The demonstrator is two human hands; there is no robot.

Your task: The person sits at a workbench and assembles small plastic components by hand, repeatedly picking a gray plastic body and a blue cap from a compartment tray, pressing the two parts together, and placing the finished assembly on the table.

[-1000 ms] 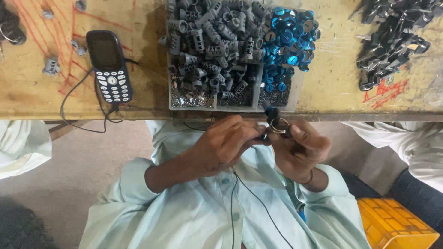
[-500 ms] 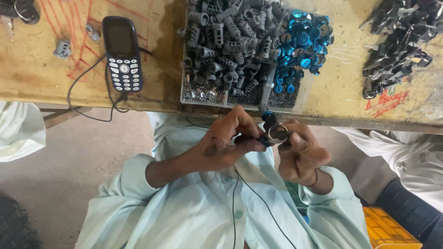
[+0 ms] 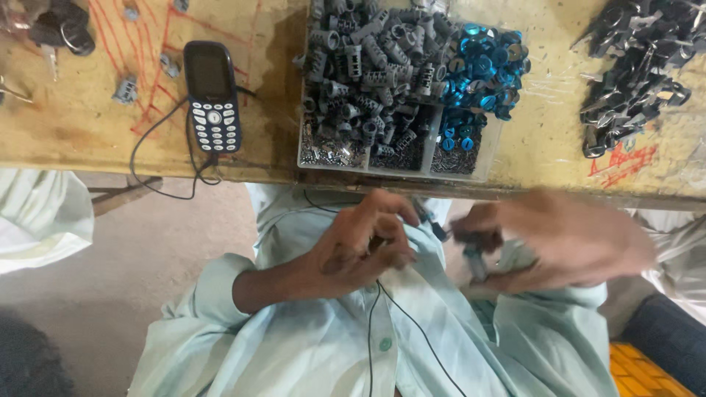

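Above the lap, a worn wooden counter (image 3: 103,125) is carrying a divided tray (image 3: 471,173). The left hand (image 3: 360,246) is curling shut on something hidden, while the right hand (image 3: 566,242), blurred, is pinching a small dark part (image 3: 474,254); steadier fingers would likely help align the pieces.

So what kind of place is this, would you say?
Likely a small assembly workshop: a worn wooden bench holds a divided tray of grey cylinders and blue caps, with a heap of dark metal parts beside it.

— Do we see any screens or packages?
— We see one screen: a dark, blank rectangle on the dark blue keypad phone (image 3: 212,95), lying near the tabletop (image 3: 88,140) front edge, left side. We spot no labels or packages.
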